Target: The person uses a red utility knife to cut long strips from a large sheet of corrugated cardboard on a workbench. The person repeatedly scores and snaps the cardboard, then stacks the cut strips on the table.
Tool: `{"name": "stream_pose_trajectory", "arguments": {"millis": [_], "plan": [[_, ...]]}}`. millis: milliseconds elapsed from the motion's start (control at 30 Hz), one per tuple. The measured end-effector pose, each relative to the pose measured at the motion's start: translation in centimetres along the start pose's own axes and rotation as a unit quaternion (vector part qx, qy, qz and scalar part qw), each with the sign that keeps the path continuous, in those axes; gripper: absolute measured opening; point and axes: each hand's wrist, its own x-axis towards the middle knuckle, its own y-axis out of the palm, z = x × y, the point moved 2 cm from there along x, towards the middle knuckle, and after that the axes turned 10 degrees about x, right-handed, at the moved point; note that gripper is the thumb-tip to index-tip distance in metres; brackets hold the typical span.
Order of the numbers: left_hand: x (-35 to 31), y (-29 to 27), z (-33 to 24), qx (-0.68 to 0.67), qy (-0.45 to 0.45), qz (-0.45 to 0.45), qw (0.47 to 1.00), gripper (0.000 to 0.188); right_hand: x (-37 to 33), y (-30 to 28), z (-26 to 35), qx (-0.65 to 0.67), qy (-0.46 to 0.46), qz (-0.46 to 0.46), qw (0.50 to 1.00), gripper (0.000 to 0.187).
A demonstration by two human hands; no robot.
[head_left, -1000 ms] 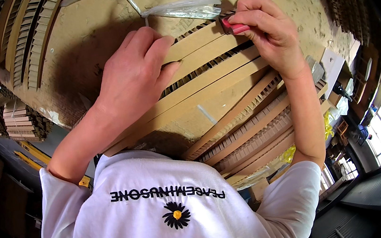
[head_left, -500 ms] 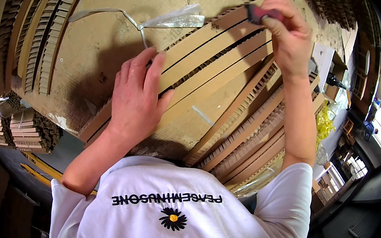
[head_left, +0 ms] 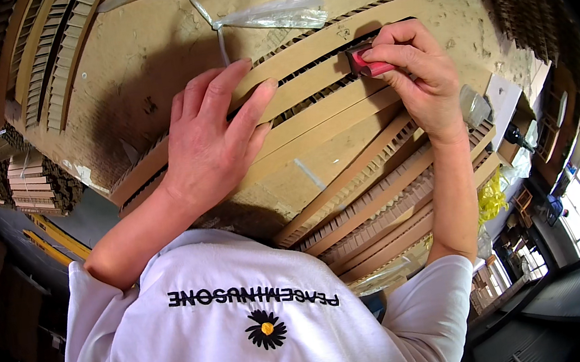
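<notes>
Several long tan corrugated cardboard strips [head_left: 320, 76] lie side by side across the brown worktop [head_left: 165, 48], with dark gaps between some of them. My left hand [head_left: 208, 137] rests on their left part, its fingers spread and holding nothing. In my right hand [head_left: 423, 78] is a small red and dark hand tool [head_left: 364, 62], pinched between thumb and fingers. The tool's dark end is at one of the middle strips, to the right of my left hand. Its working face is hidden, so I cannot tell its exact kind.
A clear plastic strap [head_left: 277, 15] lies beyond the strips. More cardboard strips [head_left: 373, 207] slant close to my body, and others [head_left: 72, 56] stand at the far left. Tied bundles [head_left: 40, 182] sit lower left. A dark stack [head_left: 518, 4] is far right, with yellow plastic [head_left: 491, 196] nearer.
My right hand has brought the tool left and nearer to me, from the strips' far right end onto a middle strip. My left hand has shifted slightly, its fingers spread wider.
</notes>
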Motion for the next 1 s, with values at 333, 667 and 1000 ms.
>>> {"name": "stream_pose_trajectory", "arguments": {"millis": [333,667,1000], "plan": [[0.1,0.1,0.3,-0.004,0.005,-0.009,1.000,0.068,0.6,0.5,0.2,-0.092,-0.055,0.006,0.994,0.025],[-0.2,-0.2,-0.2,-0.010,-0.017,0.010,1.000,0.065,0.7,0.5,-0.6,-0.085,-0.061,0.013,0.994,0.025],[-3.0,-0.8,-1.7,-0.014,0.032,0.051,0.998,0.058,0.5,0.7,-0.7,-0.068,-0.061,0.006,0.996,0.024]]}}
